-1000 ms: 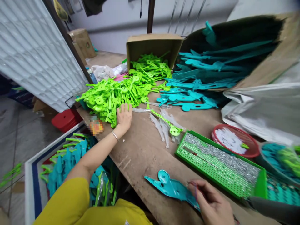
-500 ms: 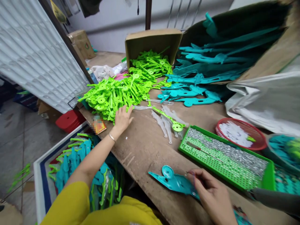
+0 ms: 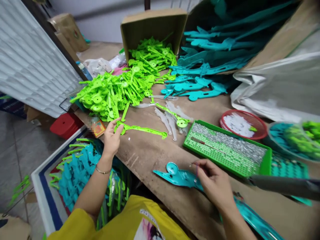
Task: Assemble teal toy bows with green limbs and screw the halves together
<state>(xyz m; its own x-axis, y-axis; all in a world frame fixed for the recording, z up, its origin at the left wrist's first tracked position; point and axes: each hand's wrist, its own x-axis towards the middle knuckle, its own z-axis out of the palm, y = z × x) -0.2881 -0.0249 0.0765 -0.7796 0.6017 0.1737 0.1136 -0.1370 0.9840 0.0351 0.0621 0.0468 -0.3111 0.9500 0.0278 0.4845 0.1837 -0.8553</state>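
My left hand (image 3: 112, 138) grips the round end of a long lime-green plastic lever (image 3: 142, 128), held beside the green pile with its thin end pointing right. My right hand (image 3: 212, 178) is closed in a pinch; a tiny metallic bit shows at the fingertips, too small to name. Just under and left of that hand lies a teal plastic body (image 3: 182, 177) with a round disc, partly hidden by the hand. Several clear plastic pieces (image 3: 172, 123) lie mid-table, with another green lever (image 3: 182, 122) resting across them.
A heap of green levers (image 3: 110, 93) spills from a cardboard box (image 3: 152, 21). Teal bodies (image 3: 200, 86) are stacked at the back right. A green perforated tray (image 3: 200, 146) holds small metal parts and a screwdriver. Behind it stands a red basket (image 3: 262, 128) of white pieces.
My left hand has drawn a green lever out of the pile, back toward me. My right hand stays pinched near the teal body. The camera view has shifted slightly.
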